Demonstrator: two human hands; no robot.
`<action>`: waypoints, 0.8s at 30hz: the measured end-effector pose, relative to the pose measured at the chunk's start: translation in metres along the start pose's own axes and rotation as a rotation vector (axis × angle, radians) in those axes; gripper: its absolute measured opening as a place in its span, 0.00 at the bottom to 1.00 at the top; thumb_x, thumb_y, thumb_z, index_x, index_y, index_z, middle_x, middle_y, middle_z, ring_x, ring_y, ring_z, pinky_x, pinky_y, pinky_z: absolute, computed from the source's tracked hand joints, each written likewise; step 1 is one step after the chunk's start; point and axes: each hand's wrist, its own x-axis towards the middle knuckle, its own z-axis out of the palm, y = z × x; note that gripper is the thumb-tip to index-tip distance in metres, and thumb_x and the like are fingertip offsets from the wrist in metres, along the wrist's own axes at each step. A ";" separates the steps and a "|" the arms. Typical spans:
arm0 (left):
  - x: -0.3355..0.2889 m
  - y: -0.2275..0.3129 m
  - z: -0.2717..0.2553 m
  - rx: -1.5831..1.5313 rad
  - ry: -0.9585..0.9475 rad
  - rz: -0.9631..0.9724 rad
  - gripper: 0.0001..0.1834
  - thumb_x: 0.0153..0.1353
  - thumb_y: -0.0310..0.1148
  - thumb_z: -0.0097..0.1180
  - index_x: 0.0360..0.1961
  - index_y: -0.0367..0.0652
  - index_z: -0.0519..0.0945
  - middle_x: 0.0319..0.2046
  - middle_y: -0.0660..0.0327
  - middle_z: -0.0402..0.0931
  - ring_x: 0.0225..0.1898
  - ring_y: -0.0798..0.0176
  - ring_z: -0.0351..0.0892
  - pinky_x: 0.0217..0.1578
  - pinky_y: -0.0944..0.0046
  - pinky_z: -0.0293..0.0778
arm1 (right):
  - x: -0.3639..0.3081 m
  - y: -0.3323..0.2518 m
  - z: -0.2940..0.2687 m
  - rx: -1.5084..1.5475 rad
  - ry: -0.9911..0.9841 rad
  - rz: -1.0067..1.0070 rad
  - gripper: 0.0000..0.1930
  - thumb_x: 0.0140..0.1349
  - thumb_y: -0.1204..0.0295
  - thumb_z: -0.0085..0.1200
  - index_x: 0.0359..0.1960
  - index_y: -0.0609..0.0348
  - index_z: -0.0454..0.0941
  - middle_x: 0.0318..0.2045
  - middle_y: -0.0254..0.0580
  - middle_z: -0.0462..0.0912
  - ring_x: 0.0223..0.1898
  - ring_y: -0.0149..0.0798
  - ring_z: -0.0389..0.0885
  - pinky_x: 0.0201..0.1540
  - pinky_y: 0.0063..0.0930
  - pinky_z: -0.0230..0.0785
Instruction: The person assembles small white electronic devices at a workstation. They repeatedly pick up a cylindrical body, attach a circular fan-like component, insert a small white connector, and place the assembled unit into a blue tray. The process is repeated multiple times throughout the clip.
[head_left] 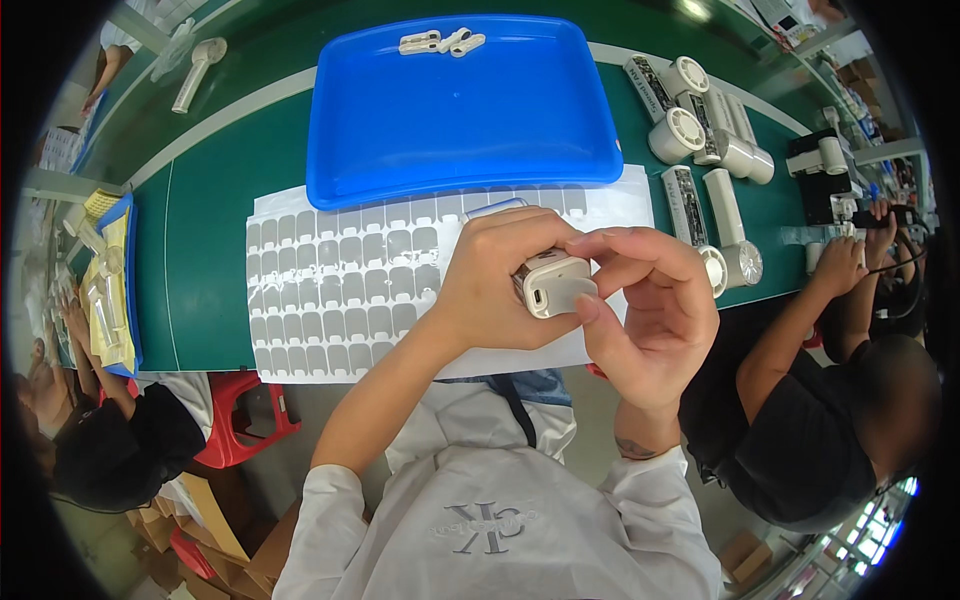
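Above label sheet (632, 208): white device (541, 299) inside left grip (492, 280), clasped; right grip (655, 320) pinching grey label (570, 295) beside.

Gadget (537, 299) is off-white with a dark little slot and a pale grey patch on the end. Tray (460, 110) is straight-up bright blue, and the clips (421, 42) in it are cream. Sheet (622, 215) is white, patterned with rows of rounded grey stickers (357, 292). Bench (210, 270) is deep green. Fans (677, 136) are mostly white, some with a busy black-and-white strip. Stool (222, 440) is red, shirt (420, 520) pale grey with darker grey lettering.
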 end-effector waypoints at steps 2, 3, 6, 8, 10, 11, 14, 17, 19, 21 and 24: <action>0.000 0.000 0.000 0.001 -0.007 0.002 0.16 0.35 0.32 0.70 0.28 0.43 0.79 0.23 0.59 0.77 0.24 0.55 0.78 0.26 0.63 0.71 | 0.002 -0.001 0.000 -0.019 0.002 -0.002 0.25 0.48 0.91 0.56 0.52 0.72 0.72 0.39 0.45 0.81 0.36 0.32 0.80 0.49 0.30 0.72; 0.000 -0.001 0.000 0.000 -0.008 0.003 0.16 0.34 0.32 0.70 0.28 0.43 0.79 0.23 0.59 0.77 0.24 0.55 0.77 0.26 0.63 0.71 | 0.001 -0.002 0.001 -0.027 0.004 0.002 0.25 0.48 0.91 0.56 0.52 0.72 0.72 0.39 0.45 0.81 0.36 0.32 0.80 0.49 0.29 0.72; -0.001 -0.002 0.000 -0.005 -0.012 0.010 0.17 0.34 0.32 0.70 0.28 0.43 0.79 0.23 0.59 0.77 0.24 0.55 0.77 0.26 0.63 0.71 | 0.000 -0.004 0.001 -0.049 0.000 0.008 0.25 0.47 0.91 0.56 0.51 0.72 0.72 0.39 0.45 0.81 0.35 0.31 0.80 0.48 0.29 0.73; 0.000 -0.002 0.000 -0.008 -0.011 0.013 0.17 0.34 0.32 0.70 0.28 0.43 0.79 0.23 0.59 0.77 0.24 0.55 0.77 0.26 0.63 0.71 | 0.001 -0.004 0.001 -0.063 -0.006 -0.004 0.25 0.47 0.91 0.56 0.51 0.72 0.73 0.39 0.45 0.81 0.34 0.31 0.79 0.47 0.28 0.73; 0.000 -0.002 0.000 -0.010 -0.008 0.014 0.17 0.34 0.32 0.71 0.28 0.43 0.78 0.23 0.59 0.77 0.24 0.55 0.77 0.26 0.63 0.71 | 0.001 -0.004 0.001 -0.067 -0.002 -0.005 0.25 0.47 0.91 0.56 0.51 0.72 0.73 0.40 0.46 0.81 0.34 0.31 0.79 0.47 0.28 0.73; 0.000 -0.002 0.000 -0.010 -0.010 0.014 0.17 0.34 0.32 0.71 0.28 0.43 0.78 0.23 0.59 0.77 0.24 0.55 0.77 0.26 0.63 0.71 | 0.001 -0.004 0.001 -0.067 0.000 -0.002 0.25 0.46 0.91 0.56 0.51 0.72 0.73 0.40 0.46 0.81 0.34 0.31 0.79 0.47 0.28 0.72; 0.000 -0.001 -0.001 -0.010 -0.009 0.019 0.17 0.34 0.32 0.70 0.28 0.43 0.78 0.23 0.59 0.77 0.24 0.55 0.77 0.25 0.62 0.71 | 0.000 -0.004 0.002 -0.067 0.004 0.012 0.25 0.46 0.91 0.55 0.51 0.72 0.73 0.40 0.47 0.81 0.33 0.31 0.79 0.47 0.28 0.72; 0.000 -0.001 0.000 -0.009 -0.001 0.021 0.16 0.35 0.32 0.70 0.28 0.43 0.78 0.23 0.59 0.77 0.24 0.55 0.77 0.25 0.62 0.71 | 0.000 -0.004 0.002 -0.075 0.006 0.002 0.25 0.46 0.91 0.55 0.50 0.72 0.73 0.40 0.47 0.81 0.32 0.31 0.79 0.46 0.28 0.72; 0.000 -0.001 0.000 -0.002 -0.003 0.013 0.16 0.35 0.32 0.70 0.28 0.43 0.79 0.23 0.59 0.77 0.24 0.55 0.77 0.26 0.62 0.71 | 0.000 -0.003 0.002 -0.075 0.011 -0.004 0.25 0.46 0.91 0.55 0.50 0.72 0.74 0.40 0.46 0.82 0.32 0.30 0.79 0.46 0.28 0.72; 0.000 -0.002 0.001 -0.014 0.005 0.020 0.16 0.35 0.32 0.69 0.28 0.43 0.79 0.23 0.59 0.78 0.24 0.55 0.77 0.26 0.62 0.71 | 0.000 -0.003 0.003 -0.080 0.016 -0.005 0.25 0.45 0.91 0.55 0.50 0.72 0.74 0.40 0.46 0.82 0.32 0.30 0.78 0.46 0.28 0.72; 0.000 -0.002 0.001 -0.016 0.007 0.021 0.15 0.36 0.32 0.69 0.28 0.43 0.79 0.23 0.59 0.78 0.24 0.55 0.78 0.26 0.62 0.72 | 0.000 -0.004 0.003 -0.086 0.017 -0.006 0.24 0.45 0.91 0.55 0.49 0.72 0.75 0.40 0.46 0.82 0.31 0.30 0.78 0.45 0.27 0.72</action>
